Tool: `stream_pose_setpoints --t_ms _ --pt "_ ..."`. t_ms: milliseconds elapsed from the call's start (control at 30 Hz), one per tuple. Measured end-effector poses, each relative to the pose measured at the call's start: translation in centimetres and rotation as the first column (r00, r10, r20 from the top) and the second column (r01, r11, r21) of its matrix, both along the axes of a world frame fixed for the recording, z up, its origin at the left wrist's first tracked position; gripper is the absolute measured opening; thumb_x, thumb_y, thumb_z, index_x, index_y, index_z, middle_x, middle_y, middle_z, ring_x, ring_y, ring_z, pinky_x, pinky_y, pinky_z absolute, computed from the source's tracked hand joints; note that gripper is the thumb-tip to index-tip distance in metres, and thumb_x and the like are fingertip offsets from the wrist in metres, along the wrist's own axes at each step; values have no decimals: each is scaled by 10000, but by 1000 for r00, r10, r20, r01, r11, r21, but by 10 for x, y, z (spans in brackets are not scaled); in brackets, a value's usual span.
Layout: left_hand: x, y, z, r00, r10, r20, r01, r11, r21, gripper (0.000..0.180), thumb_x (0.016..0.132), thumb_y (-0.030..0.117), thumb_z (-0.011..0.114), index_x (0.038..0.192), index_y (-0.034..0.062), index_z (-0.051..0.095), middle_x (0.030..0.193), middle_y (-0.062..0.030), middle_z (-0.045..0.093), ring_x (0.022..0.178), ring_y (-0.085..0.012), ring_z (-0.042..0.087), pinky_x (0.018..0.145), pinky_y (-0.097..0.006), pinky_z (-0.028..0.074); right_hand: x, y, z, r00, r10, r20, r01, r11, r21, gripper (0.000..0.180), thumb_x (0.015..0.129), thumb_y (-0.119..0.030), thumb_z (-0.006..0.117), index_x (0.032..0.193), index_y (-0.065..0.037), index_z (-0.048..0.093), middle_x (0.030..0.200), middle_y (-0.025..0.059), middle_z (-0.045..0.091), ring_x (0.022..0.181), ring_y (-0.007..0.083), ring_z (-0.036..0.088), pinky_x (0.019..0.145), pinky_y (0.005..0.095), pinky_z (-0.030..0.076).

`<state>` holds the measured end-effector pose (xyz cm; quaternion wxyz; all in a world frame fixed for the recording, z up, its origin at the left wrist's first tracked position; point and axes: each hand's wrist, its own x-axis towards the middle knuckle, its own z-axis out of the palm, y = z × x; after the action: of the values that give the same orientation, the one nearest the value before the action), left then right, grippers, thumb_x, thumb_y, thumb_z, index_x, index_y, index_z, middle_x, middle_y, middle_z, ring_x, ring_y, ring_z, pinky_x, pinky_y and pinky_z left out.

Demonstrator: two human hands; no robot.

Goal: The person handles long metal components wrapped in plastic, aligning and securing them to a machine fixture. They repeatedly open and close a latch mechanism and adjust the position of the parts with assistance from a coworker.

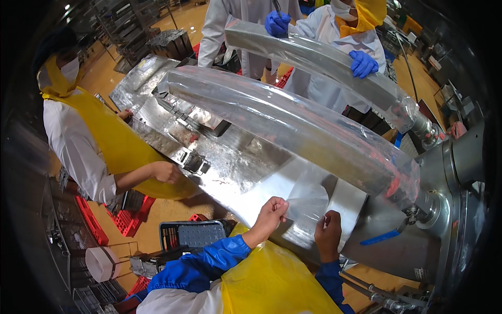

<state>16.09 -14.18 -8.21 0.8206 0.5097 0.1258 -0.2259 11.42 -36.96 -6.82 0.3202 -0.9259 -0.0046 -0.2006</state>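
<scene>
A clear plastic film sheet [308, 201], perhaps a bag, is pinched by the fingertips of my left hand [269, 215]. My right hand [328, 233] is closed beside the film's other side; whether its fingers grip the film I cannot make out. Both hands are over the near edge of a shiny metal table [240, 165]. Beyond them, a long metal trough wrapped in clear plastic [277, 118] runs from the steel machine [449, 172] on the right toward the far left.
Across the table, a person's blue-gloved hands [363, 64] rest on a second plastic-wrapped trough [314, 52]. Another person in a yellow apron [120, 138] works at the left by a metal clamp-like fixture [194, 161]. A dark crate [191, 234] stands below; a blue lever [379, 237] juts from the machine.
</scene>
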Motion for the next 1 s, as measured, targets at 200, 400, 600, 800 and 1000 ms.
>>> stream_pose_setpoints --t_ms 200,400,600,800,1000 --pt "17 -1 60 939 45 -341 -204 872 -445 88 1050 159 642 1077 89 595 911 -23 622 856 -156 665 840 -307 548 -16 7 -7 995 99 4 -99 993 62 196 934 11 678 1119 -9 618 927 131 627 765 252 609 679 365 503" --pt "3 -6 53 862 -36 505 -50 986 156 126 982 67 650 872 86 591 801 8 549 708 -81 498 669 -258 432 -13 17 -1 989 53 -138 106 404 909 49 1015 -123 676 1034 -85 651 928 42 674 779 169 625 680 325 495" --pt "17 2 45 953 -222 208 238 970 -56 242 995 95 654 779 99 546 730 94 449 669 -36 374 630 -239 332 -20 -34 -80 951 297 -85 101 -36 994 207 1039 -262 575 1015 -70 648 1015 68 669 909 211 616 828 411 496" --pt "28 3 62 935 -135 327 81 982 173 203 1068 233 637 941 76 613 767 67 504 706 -38 448 648 -232 378 -36 -79 -60 973 36 -226 229 -173 958 480 1092 -505 486 1251 -88 662 1131 73 725 903 195 652 749 342 548" --pt "39 16 56 967 24 255 -41 997 60 137 1062 199 643 1060 64 629 844 28 590 728 -62 542 681 -243 463 -57 -131 59 932 -310 186 -104 262 959 500 1078 -549 491 1204 -79 606 1118 96 676 961 200 650 889 385 524"
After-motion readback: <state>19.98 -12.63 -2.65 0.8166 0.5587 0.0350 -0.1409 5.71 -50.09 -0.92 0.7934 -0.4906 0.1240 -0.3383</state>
